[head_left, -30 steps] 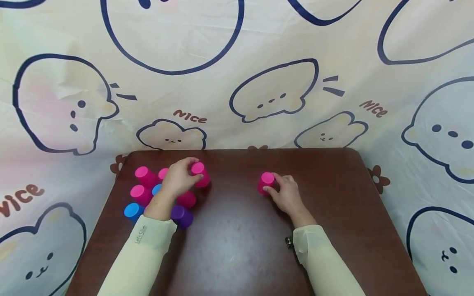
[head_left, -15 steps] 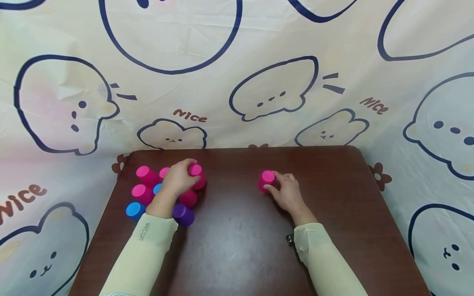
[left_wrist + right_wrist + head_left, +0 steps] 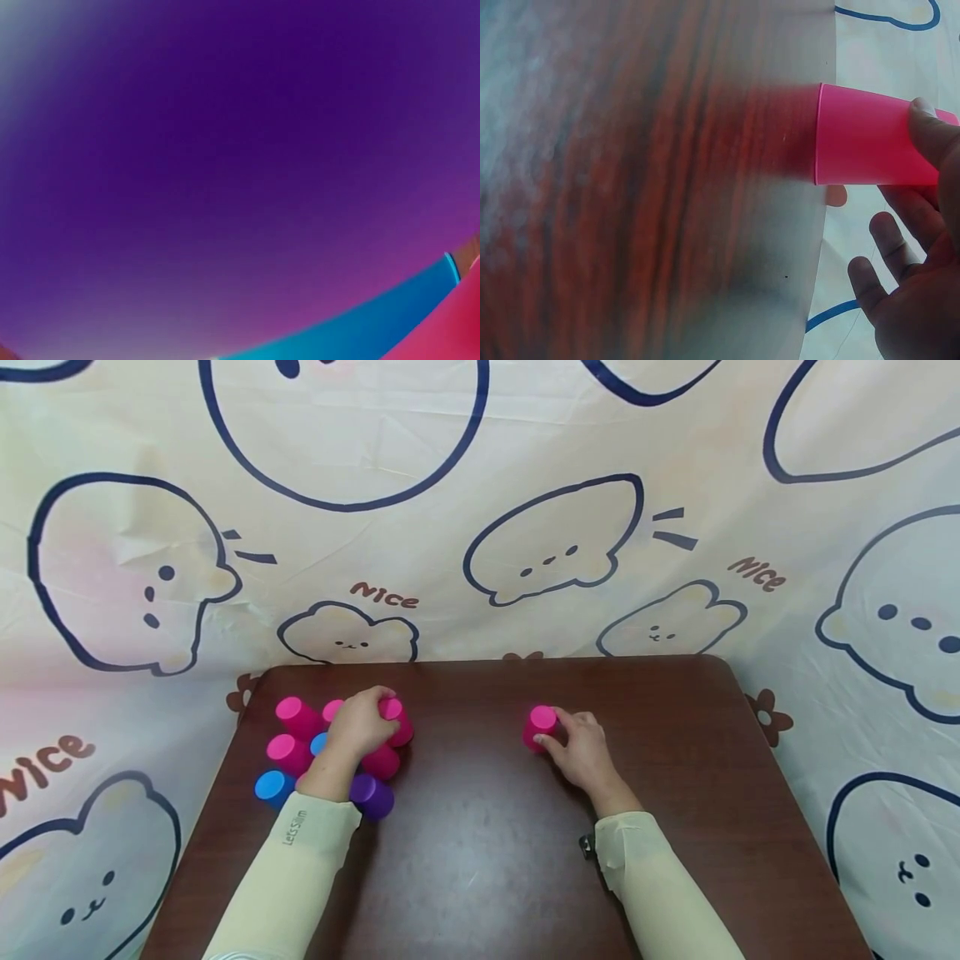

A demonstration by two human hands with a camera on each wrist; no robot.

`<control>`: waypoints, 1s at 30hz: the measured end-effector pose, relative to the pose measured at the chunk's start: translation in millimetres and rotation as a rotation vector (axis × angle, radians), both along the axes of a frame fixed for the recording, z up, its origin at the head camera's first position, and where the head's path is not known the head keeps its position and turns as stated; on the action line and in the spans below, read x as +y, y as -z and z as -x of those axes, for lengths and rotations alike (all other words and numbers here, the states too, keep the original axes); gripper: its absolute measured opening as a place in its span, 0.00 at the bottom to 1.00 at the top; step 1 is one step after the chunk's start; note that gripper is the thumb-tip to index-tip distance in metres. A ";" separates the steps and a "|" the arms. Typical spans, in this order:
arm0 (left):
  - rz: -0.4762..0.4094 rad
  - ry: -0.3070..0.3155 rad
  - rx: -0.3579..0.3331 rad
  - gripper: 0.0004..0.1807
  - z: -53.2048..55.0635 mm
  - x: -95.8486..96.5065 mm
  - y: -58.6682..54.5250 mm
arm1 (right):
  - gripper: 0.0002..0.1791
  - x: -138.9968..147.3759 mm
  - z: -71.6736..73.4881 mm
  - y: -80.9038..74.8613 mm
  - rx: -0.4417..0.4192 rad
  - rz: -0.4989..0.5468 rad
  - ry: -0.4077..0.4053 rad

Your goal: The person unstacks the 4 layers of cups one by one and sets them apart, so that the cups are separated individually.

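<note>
In the head view, my left hand [image 3: 360, 727] holds an upside-down pink cup [image 3: 397, 724] between thumb and fingers, at the back right of a cluster of cups. My right hand [image 3: 587, 752] pinches another pink cup [image 3: 540, 727] standing rim down, apart from the cluster. The right wrist view shows that pink cup [image 3: 870, 139] with the thumb on its side and the other fingers spread below. A blurred purple cup [image 3: 240, 135] fills the left wrist view, with a blue cup [image 3: 352, 330] and a pink cup [image 3: 450, 330] at the corner.
Several other cups stand in the cluster at left: pink cups [image 3: 297, 717], a blue cup [image 3: 273, 787] and a purple cup [image 3: 372, 796]. My left hand and forearm hide some of them. A patterned cloth [image 3: 540, 443] hangs behind the brown table [image 3: 480, 860].
My left hand has moved its pink cup slightly left and nearer, closer to the cluster. The right hand and its pink cup stay almost in place.
</note>
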State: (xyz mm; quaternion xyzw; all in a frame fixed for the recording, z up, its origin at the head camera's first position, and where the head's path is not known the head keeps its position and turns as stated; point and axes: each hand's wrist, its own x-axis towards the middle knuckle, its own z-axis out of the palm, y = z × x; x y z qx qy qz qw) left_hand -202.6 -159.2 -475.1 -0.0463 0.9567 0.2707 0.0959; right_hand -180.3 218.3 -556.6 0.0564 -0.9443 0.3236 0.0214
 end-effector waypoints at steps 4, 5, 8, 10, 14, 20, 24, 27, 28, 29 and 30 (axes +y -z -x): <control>0.002 -0.008 -0.025 0.36 0.5 -1.3 1.2 | 0.36 -0.2 0.1 -0.7 -0.004 0.003 0.000; 0.001 -0.010 -0.032 0.37 0.5 -1.2 1.3 | 0.36 -0.2 0.0 -1.0 -0.006 0.001 -0.001; 0.003 -0.016 -0.042 0.37 0.8 -1.2 1.1 | 0.36 -0.5 0.1 -2.1 -0.016 -0.001 -0.001; 0.005 -0.018 -0.045 0.36 0.8 -1.2 0.9 | 0.36 -0.7 0.1 -2.6 -0.023 -0.002 0.000; 0.014 -0.018 -0.048 0.36 0.7 -1.1 0.6 | 0.37 -1.0 -0.4 -3.2 -0.035 -0.001 0.007; 0.006 -0.030 -0.044 0.37 -0.7 -0.8 -0.4 | 0.36 -2.1 -1.3 -4.5 -0.037 0.004 0.008; -0.012 -0.024 -0.009 0.39 -4.3 -1.8 -3.8 | 0.37 -2.2 -1.4 -5.3 -0.050 0.002 0.011; -0.018 -0.017 0.018 0.40 -7.5 -2.4 -7.1 | 0.37 -1.7 -1.2 -6.2 -0.057 -0.001 0.009; -0.018 -0.015 0.021 0.41 -8.4 -2.2 -8.2 | 0.37 -1.6 -1.0 -6.6 -0.058 -0.001 0.007; -0.017 -0.012 0.026 0.41 -9.4 -2.1 -8.6 | 0.37 -1.5 -0.9 -6.8 -0.059 -0.002 0.008; -0.017 -0.011 0.030 0.41 -10.2 -1.9 -8.8 | 0.37 -1.6 -0.8 -6.9 -0.060 -0.002 0.007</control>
